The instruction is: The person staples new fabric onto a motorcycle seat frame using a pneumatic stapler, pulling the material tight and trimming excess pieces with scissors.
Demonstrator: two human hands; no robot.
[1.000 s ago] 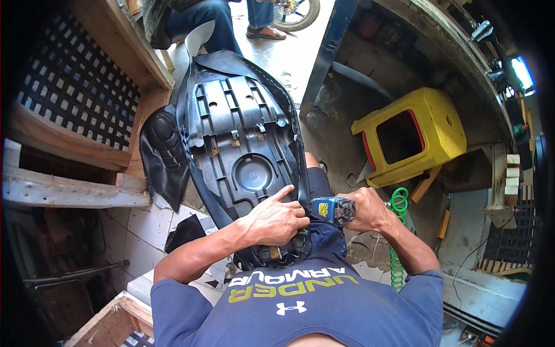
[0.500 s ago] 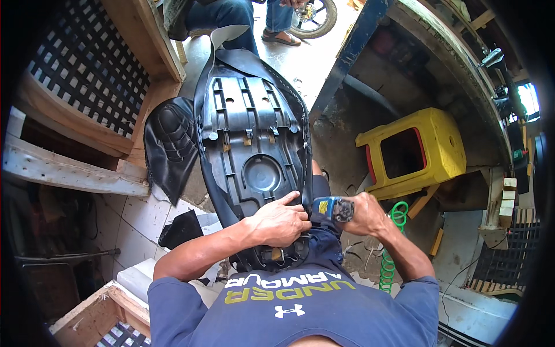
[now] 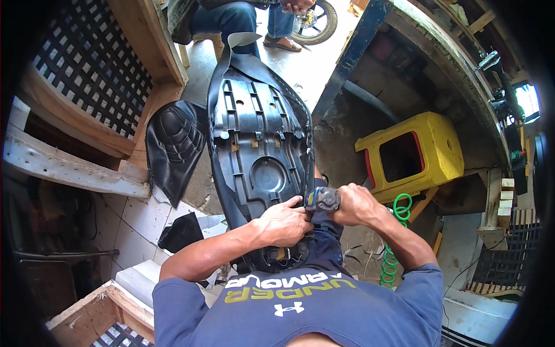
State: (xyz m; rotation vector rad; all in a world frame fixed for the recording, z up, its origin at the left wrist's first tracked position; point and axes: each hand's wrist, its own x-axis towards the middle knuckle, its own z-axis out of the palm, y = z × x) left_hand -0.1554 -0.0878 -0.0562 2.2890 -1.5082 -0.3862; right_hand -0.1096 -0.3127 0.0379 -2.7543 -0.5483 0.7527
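A black motorcycle seat (image 3: pixel 265 146) lies underside up across my lap, with its black cover wrapped along the ribbed plastic base's edges. My left hand (image 3: pixel 280 224) grips the cover on the right rim near the close end, thumb pointing forward. In my right hand (image 3: pixel 355 207) is a blue and silver pneumatic staple gun (image 3: pixel 319 199), its nose at that same rim just beside my left fingers. A coiled green hose (image 3: pixel 388 260) hangs below the gun. A quilted black cover piece (image 3: pixel 176 141) lies to the left of the seat.
Another person's legs (image 3: pixel 222 26) and hand are at the top, near a motorcycle wheel (image 3: pixel 315 23). A yellow plastic stool (image 3: pixel 430 151) lies at right below a wooden bench. Wooden frames with black webbing (image 3: pixel 89 69) stand at left; white tiles (image 3: pixel 133 231) lie below.
The staple gun and my right hand have moved slightly up and left onto the seat rim. My left hand stays on the cover. The seat appears lower and further right in view.
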